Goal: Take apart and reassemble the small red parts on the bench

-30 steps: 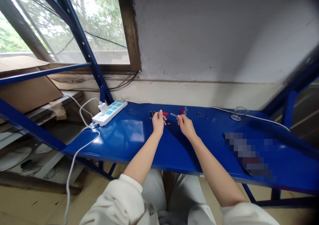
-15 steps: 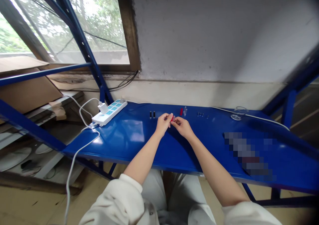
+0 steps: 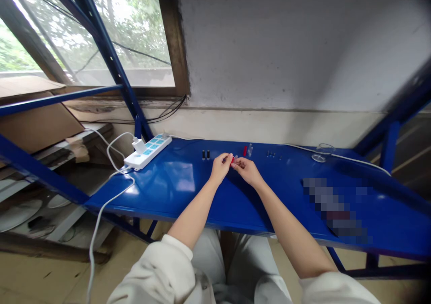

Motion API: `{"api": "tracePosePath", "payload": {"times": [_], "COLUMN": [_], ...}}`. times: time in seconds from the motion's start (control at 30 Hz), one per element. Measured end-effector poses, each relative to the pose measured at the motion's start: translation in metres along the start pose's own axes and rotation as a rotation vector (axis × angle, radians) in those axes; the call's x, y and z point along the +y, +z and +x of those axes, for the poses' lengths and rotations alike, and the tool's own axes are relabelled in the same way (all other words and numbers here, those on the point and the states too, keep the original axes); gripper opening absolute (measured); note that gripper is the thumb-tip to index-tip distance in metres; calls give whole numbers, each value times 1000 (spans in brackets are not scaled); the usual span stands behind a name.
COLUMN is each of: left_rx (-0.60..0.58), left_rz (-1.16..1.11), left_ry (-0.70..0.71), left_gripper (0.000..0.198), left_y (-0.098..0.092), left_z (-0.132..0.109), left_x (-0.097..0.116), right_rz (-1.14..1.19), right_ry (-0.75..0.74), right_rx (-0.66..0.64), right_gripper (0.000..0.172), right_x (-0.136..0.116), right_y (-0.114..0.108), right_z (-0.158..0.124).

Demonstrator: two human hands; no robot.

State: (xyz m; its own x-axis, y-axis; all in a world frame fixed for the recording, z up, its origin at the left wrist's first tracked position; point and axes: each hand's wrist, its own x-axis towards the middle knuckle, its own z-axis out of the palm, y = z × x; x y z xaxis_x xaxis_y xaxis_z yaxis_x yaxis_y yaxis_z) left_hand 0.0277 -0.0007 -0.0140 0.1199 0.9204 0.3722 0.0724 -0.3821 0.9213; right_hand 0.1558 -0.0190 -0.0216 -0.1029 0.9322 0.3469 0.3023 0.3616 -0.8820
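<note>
Above the middle of the blue table, my left hand (image 3: 221, 168) pinches a small red piece (image 3: 232, 160). My right hand (image 3: 246, 170) meets it from the right, its fingers closed at the same piece, with something small and clear showing between the hands. Behind them lie a red piece (image 3: 245, 150) and a clear piece (image 3: 250, 150) side by side. Two small black cylinders (image 3: 205, 155) are to the left of my left hand. Several tiny parts (image 3: 270, 154) lie farther right.
A white power strip (image 3: 148, 152) with a plugged-in charger and cable is at the table's left end. Toward the back right is a clear round container (image 3: 318, 158). A blurred-out object (image 3: 333, 209) lies at the right. A white cable runs along the wall.
The fingers of my right hand have shifted slightly at the red piece. The rest looks the same.
</note>
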Motion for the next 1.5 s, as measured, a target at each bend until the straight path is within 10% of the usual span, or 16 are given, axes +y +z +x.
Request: {"api": "tracePosePath", "payload": {"times": [0.23, 0.43, 0.7, 1.5], "left_rx": [11, 65, -12, -134], "left_rz": [-7, 225, 488, 570], "left_ry": [-114, -63, 44, 48], "left_gripper": [20, 16, 19, 21], "left_y": [1, -1, 2, 1], "left_z": [2, 3, -3, -6], "left_x": [-8, -13, -8, -4], "right_rz": [-281, -675, -714, -910], "right_ry": [-25, 296, 309, 470], "right_rx": [-26, 53, 243, 231], "right_gripper": [19, 11, 15, 31], "right_x": [-7, 6, 32, 34], "right_y": [-10, -45, -39, -45], "right_z": [6, 32, 30, 28]}}
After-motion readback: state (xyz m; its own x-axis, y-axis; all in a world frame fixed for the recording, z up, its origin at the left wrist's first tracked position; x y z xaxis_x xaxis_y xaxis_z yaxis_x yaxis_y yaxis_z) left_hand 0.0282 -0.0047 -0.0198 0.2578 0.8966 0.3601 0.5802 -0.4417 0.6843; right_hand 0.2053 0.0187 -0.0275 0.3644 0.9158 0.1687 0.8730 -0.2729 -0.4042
